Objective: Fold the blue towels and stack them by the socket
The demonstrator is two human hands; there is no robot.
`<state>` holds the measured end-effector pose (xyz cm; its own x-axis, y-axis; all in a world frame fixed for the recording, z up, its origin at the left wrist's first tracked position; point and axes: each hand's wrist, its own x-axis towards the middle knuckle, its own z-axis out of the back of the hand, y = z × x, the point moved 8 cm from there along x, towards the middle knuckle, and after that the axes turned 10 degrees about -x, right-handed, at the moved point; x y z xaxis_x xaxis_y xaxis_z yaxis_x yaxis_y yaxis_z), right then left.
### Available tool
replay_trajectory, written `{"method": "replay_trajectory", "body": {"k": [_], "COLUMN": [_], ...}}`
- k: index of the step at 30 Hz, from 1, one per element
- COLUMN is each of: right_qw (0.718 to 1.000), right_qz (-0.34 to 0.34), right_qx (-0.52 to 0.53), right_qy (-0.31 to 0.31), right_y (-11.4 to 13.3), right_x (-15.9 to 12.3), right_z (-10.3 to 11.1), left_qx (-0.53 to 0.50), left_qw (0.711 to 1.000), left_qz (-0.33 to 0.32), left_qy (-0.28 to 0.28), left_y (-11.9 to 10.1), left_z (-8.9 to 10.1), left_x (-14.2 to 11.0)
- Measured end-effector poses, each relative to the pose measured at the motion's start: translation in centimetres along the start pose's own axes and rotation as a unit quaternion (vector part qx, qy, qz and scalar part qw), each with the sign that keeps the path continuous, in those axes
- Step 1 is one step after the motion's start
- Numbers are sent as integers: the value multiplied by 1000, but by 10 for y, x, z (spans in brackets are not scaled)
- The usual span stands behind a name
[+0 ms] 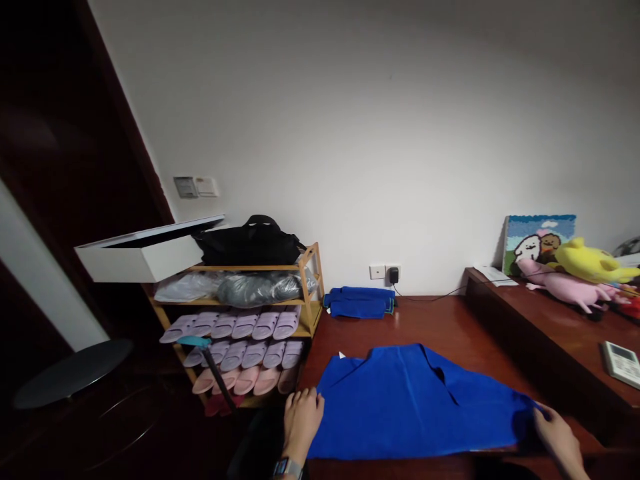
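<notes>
From here in the room, a blue towel (pixel 410 400) lies spread over the wooden worktop (pixel 440 327), its near edge close to the worktop's front and its left side near the end by the shoe rack (pixel 307 280). The left hand (pixel 303 420), a watch (pixel 287 468) on its wrist, sits at the towel's left edge with fingers curled; the right hand (pixel 557 440) has its fingers over the far right end, though whether they pinch the cloth I can't tell. The risk lies in that loose cloth: an uneven tug from either hand could ruck it, or drag a corner over the edge toward the slippers (pixel 245 327).
</notes>
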<state>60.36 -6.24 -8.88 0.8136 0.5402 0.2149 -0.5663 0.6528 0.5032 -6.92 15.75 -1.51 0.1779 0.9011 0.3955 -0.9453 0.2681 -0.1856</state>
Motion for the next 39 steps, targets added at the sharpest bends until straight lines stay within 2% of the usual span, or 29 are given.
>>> {"method": "replay_trajectory", "body": {"k": [2, 3, 5, 8, 10, 12, 14, 16, 20, 22, 24, 26, 28, 31, 34, 37, 39], "right_qw": [998, 997, 990, 963, 951, 945, 939, 936, 948, 956, 970, 982, 985, 970, 942, 932, 934], "right_qz": [-17, -2, 100, 266, 300, 301, 294, 283, 262, 251, 209, 159, 140, 199, 281, 303, 297], "right_qx": [-59, -77, -80, -31, -44, -90, -139, -165, -120, -76, -39, -4, 35, 81, 85, 100, 121], "right_qy": [-16, -32, -51, 14, 61, 89, 110, 127, 136, 132, 119, 101, 93, 115, 165, 173, 156], "right_y": [1, 13, 59, 146, 190, 217, 226, 222, 204, 198, 191, 185, 181, 186, 191, 194, 200], "right_x": [-10, -16, -30, -54, -65, -70, -72, -70, -58, -49, -35, -17, 0, 21, 36, 57, 76], "right_z": [1, 3, 3, -17, -36, -52, -65, -71, -64, -51, -30, 0, 36, 94, 140, 169, 179], "left_qx": [-7, -14, -30, -53, -66, -73, -76, -78, -97, -112, -130, -149, -166, -188, -223, -257, -254], "left_qw": [999, 998, 995, 990, 985, 981, 979, 980, 981, 982, 982, 981, 980, 977, 971, 962, 963], "left_qz": [12, 13, 4, -22, -34, -37, -31, -25, -26, -30, -36, -46, -56, -65, -73, -88, -92], "left_qy": [43, 62, 92, 127, 155, 176, 184, 183, 166, 150, 132, 113, 95, 69, 35, -10, -27], "left_y": [-1, -3, -11, -28, -38, -45, -47, -46, -42, -39, -37, -33, -28, -18, -14, -21, -30], "left_z": [-5, -9, -17, -35, -50, -61, -67, -66, -48, -33, -14, 7, 30, 67, 106, 141, 155], "left_x": [21, 32, 56, 86, 99, 105, 107, 107, 107, 109, 114, 120, 128, 142, 155, 169, 182]}}
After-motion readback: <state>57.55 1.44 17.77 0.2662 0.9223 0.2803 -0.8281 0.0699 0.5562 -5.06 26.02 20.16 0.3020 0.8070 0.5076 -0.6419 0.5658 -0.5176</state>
